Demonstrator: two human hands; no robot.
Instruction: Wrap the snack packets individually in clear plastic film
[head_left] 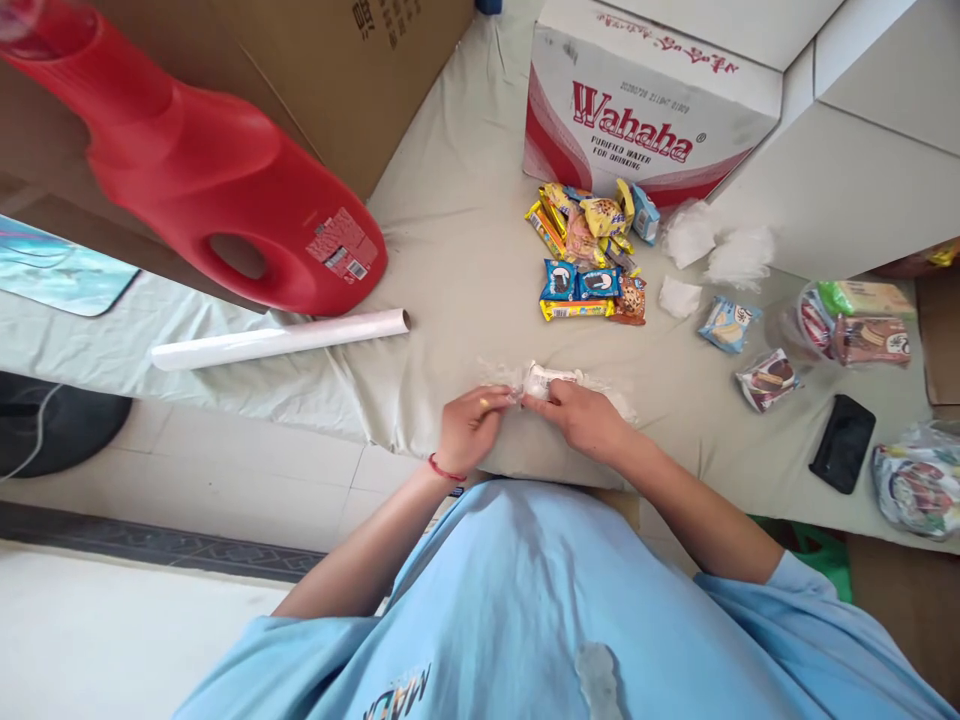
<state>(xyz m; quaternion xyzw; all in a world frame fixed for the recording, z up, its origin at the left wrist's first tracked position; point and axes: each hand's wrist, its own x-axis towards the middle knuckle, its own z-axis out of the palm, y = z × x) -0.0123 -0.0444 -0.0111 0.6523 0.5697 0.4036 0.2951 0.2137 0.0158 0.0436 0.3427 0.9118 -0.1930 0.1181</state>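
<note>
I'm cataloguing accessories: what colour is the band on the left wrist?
The band is red, seen in the head view.

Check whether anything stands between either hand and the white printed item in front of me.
Nothing visible blocks either hand. The right hand is at the white printed item, and the left hand is at the clear plastic beside it. The snack packs lie beyond, apart from both hands.

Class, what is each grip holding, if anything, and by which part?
The left grip seems to pinch clear plastic by the part left of the white packet. The right grip lies at the packet's near side; whether it holds it cannot be told.
</note>
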